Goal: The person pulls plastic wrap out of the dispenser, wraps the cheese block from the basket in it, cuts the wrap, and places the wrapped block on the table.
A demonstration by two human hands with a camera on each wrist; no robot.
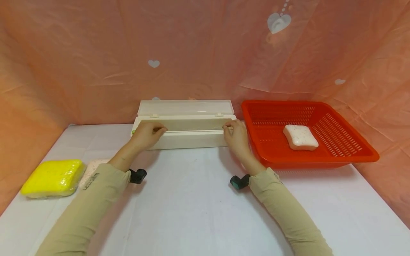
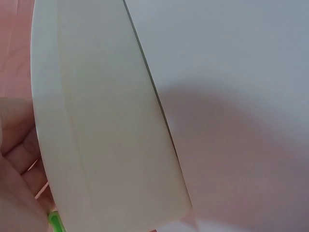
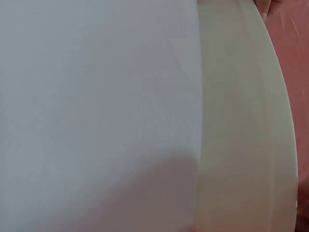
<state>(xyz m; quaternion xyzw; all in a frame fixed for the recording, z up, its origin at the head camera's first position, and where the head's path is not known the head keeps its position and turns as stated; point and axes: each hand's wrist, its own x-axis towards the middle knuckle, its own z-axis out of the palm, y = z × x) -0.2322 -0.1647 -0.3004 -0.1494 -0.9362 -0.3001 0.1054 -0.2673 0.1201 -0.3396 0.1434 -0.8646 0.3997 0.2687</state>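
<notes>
A long white cling film dispenser (image 1: 189, 140) stands at the back of the table with its translucent lid (image 1: 185, 107) raised. Over its left end, my left hand (image 1: 146, 135) pinches with thumb and forefinger at the front lip. My right hand (image 1: 237, 137) pinches likewise near the right end. Clear cling film (image 1: 205, 124) shows only as a faint sheen between them, so its edge is hard to make out. In the left wrist view, curled fingers (image 2: 21, 150) are behind the dispenser's wall, beside a green knob (image 2: 55, 222). The right wrist view shows mostly dispenser wall (image 3: 236, 116) and tabletop.
A red plastic basket (image 1: 320, 160) stands at right, holding a pale speckled sponge (image 1: 300, 137). At left lies a yellow sponge (image 1: 54, 176) in shiny clear wrap, and another speckled sponge (image 1: 93, 170) is partly hidden by my left sleeve. A pinkish curtain (image 1: 192, 53) hangs behind the table.
</notes>
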